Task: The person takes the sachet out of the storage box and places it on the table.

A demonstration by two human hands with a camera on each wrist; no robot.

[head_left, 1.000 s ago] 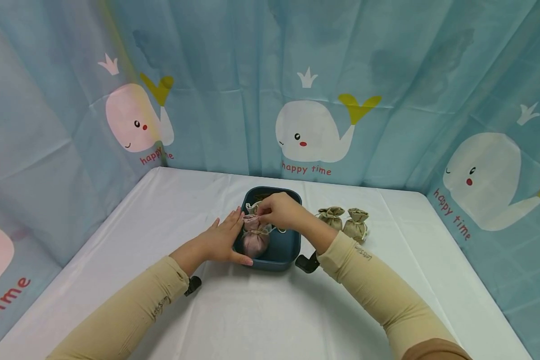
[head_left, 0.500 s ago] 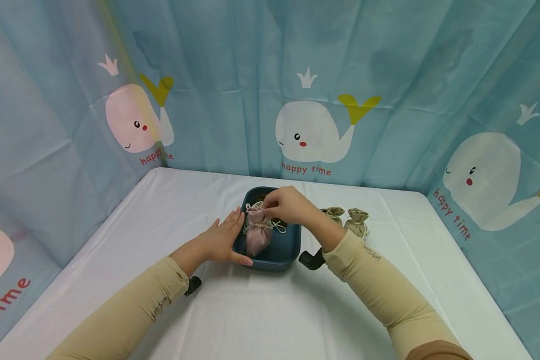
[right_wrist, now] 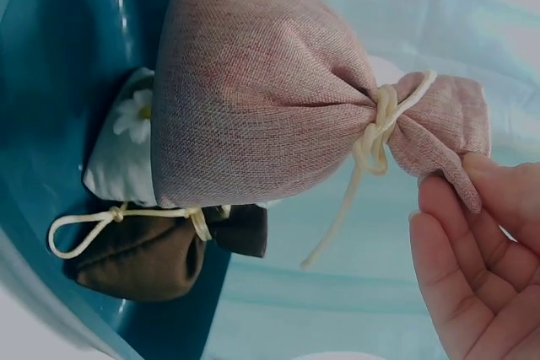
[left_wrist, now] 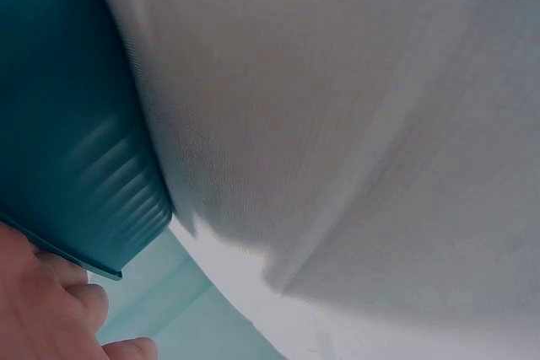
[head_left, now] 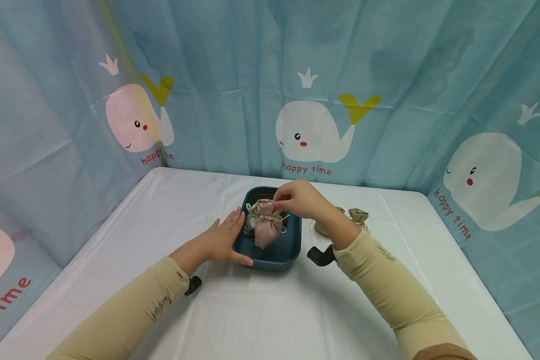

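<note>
A pink drawstring pouch, tied with a cream cord, hangs over the blue basin. My right hand pinches its gathered top between thumb and fingertips, plainest in the right wrist view, where the pouch is large. Below it in the basin lie a pale pouch with a white flower and a dark brown pouch. With fingers spread, my left hand rests on the basin's left rim. In the left wrist view, the fingers lie against the basin wall.
To the right of the basin, olive-green pouches stand on the white tablecloth, partly hidden by the right forearm. A blue curtain printed with whales surrounds the table at the back and sides.
My right hand has lifted the pink pouch from the basin's left side, up and to the right. The pale pouch under it has come more into sight. My left hand has stayed put.
</note>
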